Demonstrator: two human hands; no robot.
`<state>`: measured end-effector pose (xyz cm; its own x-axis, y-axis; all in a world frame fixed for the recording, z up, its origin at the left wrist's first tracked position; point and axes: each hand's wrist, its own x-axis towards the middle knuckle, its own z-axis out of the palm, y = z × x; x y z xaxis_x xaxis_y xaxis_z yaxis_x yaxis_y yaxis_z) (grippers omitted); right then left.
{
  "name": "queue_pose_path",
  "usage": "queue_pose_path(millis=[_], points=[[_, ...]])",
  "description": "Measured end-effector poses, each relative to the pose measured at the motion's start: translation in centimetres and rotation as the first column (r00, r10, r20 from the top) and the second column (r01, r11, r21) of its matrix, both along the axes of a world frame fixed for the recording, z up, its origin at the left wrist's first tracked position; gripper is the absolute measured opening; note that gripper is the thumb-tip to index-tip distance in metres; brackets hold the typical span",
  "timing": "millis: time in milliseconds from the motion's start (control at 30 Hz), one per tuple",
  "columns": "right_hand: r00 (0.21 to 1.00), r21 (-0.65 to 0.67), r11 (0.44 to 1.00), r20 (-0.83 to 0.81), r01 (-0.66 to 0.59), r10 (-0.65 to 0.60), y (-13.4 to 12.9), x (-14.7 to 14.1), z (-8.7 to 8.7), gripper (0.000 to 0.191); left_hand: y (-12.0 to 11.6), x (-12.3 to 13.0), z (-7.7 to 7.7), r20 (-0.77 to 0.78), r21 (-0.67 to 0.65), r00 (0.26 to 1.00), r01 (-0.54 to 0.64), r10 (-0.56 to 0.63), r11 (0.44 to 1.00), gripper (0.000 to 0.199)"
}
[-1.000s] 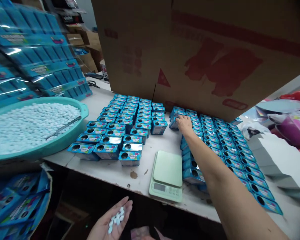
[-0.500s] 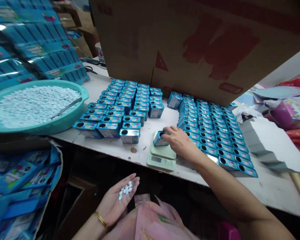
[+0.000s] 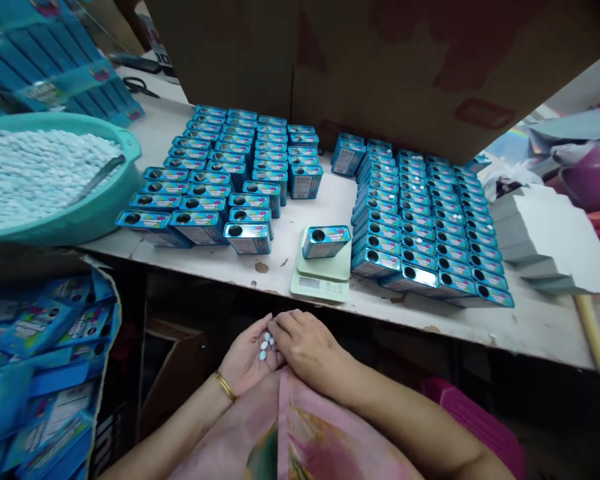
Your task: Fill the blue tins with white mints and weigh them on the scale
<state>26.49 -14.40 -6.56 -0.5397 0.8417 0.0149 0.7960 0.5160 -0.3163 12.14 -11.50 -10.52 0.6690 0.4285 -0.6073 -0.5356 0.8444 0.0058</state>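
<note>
My left hand [image 3: 250, 357], palm up below the table edge, holds several pale blue candies [image 3: 265, 346]. Over that palm, the curled fingers of my right hand [image 3: 303, 343] touch the candies; its fingertips are partly hidden. A blue tin [image 3: 326, 242] with a dark round hole in its top stands upright on a pale green scale [image 3: 320, 288]. Rows of similar tins stand to the left [image 3: 247, 238] and to the right [image 3: 376, 261] of the scale. Some white candies lie on top of the right-hand rows.
A turquoise basin [image 3: 55, 230] full of candies, with a utensil in it, is at the left. Scissors [image 3: 140, 87] lie behind it. A large cardboard box [image 3: 240, 60] rises at the back. Blue packages fill a carton at lower left; white card [image 3: 555, 240] is stacked at right.
My right hand has left the tin on the scale and come down to my left palm, where fewer candies now show. The view has tilted downward.
</note>
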Motion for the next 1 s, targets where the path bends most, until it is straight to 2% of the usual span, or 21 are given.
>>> queue_pose_path(millis=[67,200,400,500,567,600,667,733,767,800,900,1000], points=[[0.999,-0.058,0.998,-0.008,0.031,-0.032,-0.7,-0.4,-0.9,0.024,-0.2,0.1,-0.5,-0.019,-0.023,0.999,0.027,-0.028,0.999,0.022],[0.998,-0.126,0.992,-0.056,0.009,-0.017,-1.1,0.6,-1.6,0.021,-0.8,0.0,-1.7,-0.039,-0.062,0.996,0.075,-0.077,0.995,0.021],[0.994,-0.116,0.992,-0.092,0.041,-0.052,-1.1,0.8,-3.0,0.02,-0.7,0.3,-2.1,-0.064,-0.089,0.994,0.085,-0.091,0.992,0.018],[0.985,-0.085,0.996,-0.169,0.028,-0.042,-1.1,1.0,-3.7,0.02,-0.4,0.6,-1.9,-0.064,-0.122,0.993,0.093,-0.101,0.988,0.018],[0.965,-0.022,1.0,-0.259,0.022,-0.027,-0.9,2.1,-3.5,0.023,-0.1,0.8,-1.8,-0.083,-0.138,0.991,0.09,-0.102,0.986,0.019],[0.949,0.031,0.998,-0.313,0.057,-0.045,-0.5,2.9,-3.2,0.026,0.1,0.9,-1.7,-0.105,-0.136,0.989,0.085,-0.1,0.987,0.02],[0.89,0.148,0.957,-0.424,0.249,-0.166,0.9,5.3,-2.0,0.035,0.6,0.9,-1.5,-0.166,-0.111,0.983,0.062,-0.08,0.992,0.02],[0.775,0.189,0.829,-0.508,0.526,-0.376,3.2,8.0,-0.7,0.044,1.3,0.9,-1.1,-0.214,-0.064,0.976,0.015,-0.029,0.998,0.021],[0.722,0.171,0.773,-0.522,0.61,-0.454,4.5,9.2,-0.2,0.049,1.9,0.8,-0.8,-0.228,-0.034,0.974,-0.017,0.009,0.999,0.022],[0.709,0.161,0.757,-0.513,0.634,-0.484,5.9,10.2,0.2,0.054,2.5,0.8,-0.6,-0.235,-0.003,0.971,-0.055,0.053,0.998,0.022],[0.747,0.082,0.805,-0.437,0.587,-0.501,9.3,11.5,0.1,0.057,4.5,1.1,0.4,-0.215,0.086,0.963,-0.146,0.162,0.985,0.024],[0.767,0.018,0.841,-0.42,0.541,-0.485,10.8,11.0,-0.4,0.045,6.4,1.8,1.3,-0.176,0.14,0.956,-0.21,0.233,0.968,0.025]])
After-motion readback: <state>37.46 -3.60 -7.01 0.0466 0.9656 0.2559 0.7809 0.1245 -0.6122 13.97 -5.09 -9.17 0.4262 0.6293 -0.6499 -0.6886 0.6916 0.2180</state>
